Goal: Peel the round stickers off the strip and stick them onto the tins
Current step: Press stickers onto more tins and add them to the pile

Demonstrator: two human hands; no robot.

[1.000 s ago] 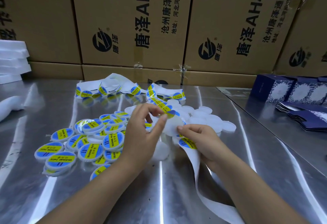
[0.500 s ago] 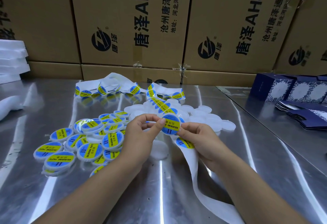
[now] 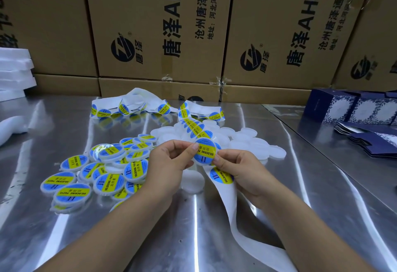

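A round white tin (image 3: 205, 152) with a blue and yellow sticker on its face is held up between both hands. My left hand (image 3: 169, 164) pinches its left edge with thumb and fingers. My right hand (image 3: 238, 170) pinches its right edge and also holds the white backing strip (image 3: 223, 188), which carries a sticker (image 3: 222, 175) just below the tin. The strip runs back over a heap of plain white tins (image 3: 247, 140) and down toward me. Several stickered tins (image 3: 103, 168) lie piled to the left.
The steel table (image 3: 64, 239) is backed by stacked cardboard boxes (image 3: 163, 24). More sticker strip (image 3: 133, 106) lies bunched at the back. Dark blue patterned boxes (image 3: 354, 108) and flat cartons (image 3: 373, 143) sit at right. White foam pieces (image 3: 15, 72) are at far left.
One second ago the tin's plain white face showed while my hands worked on it. Now the sticker covers its face and both hands pinch its edges, held slightly higher.
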